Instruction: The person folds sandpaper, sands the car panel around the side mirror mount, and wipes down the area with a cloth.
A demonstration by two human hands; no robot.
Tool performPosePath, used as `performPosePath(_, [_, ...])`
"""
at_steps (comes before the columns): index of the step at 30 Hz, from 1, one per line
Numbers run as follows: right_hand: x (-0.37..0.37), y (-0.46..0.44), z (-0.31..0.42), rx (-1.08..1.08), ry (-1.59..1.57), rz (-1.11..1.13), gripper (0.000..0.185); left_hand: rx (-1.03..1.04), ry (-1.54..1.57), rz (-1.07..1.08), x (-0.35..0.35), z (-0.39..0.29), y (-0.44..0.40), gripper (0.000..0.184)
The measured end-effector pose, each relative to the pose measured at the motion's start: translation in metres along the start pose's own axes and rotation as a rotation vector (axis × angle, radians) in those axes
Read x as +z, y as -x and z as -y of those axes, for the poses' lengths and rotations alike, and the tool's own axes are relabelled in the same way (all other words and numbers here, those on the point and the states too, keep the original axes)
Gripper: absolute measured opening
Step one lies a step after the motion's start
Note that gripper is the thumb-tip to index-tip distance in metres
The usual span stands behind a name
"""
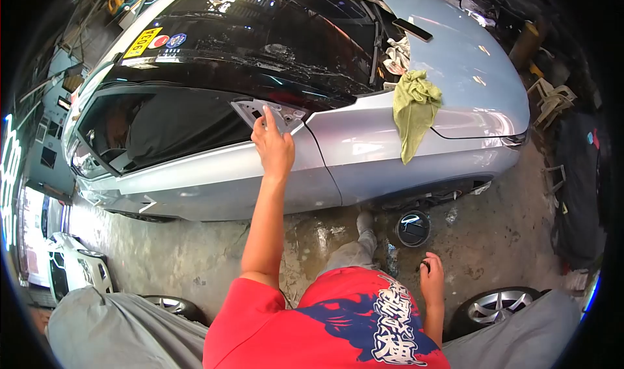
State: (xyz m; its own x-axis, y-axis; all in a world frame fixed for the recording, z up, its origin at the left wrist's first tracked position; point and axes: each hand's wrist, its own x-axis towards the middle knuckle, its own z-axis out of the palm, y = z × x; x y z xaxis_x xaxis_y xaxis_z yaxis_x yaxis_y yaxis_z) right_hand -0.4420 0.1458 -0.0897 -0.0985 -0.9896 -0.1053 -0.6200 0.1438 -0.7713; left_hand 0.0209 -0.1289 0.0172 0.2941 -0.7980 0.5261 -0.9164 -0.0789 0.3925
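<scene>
My left hand [273, 149] reaches to the triangular panel [296, 114] at the front lower corner of the car's side window. Its index finger points up, and the thumb and other fingers are bent around a thin pale grey piece whose kind I cannot make out. My right hand [431, 279] hangs low at my side, fingers curled; a small dark thing shows at them, too small to name. Before me stands the silver-blue car [260, 180]. A green cloth [416, 105] drapes over its front fender, apart from both hands.
A black bucket [413, 229] with dark contents stands on the wet concrete floor [481, 239] by the front wheel. A dark flat object [412, 29] lies on the hood. Loose wheels [497, 307] lie behind me. A plastic chair [551, 101] stands at right.
</scene>
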Motion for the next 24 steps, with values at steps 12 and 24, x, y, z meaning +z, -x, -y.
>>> performPosePath(12, [0.01, 0.026, -0.025, 0.027, -0.006, -0.006, 0.014, 0.173, -0.463, 0.133, -0.016, 0.012, -0.012, 0.091])
performPosePath(24, [0.047, 0.006, -0.008, 0.047, -0.123, 0.007, 0.016, 0.51, -0.781, 0.445, -0.05, 0.028, -0.028, 0.084])
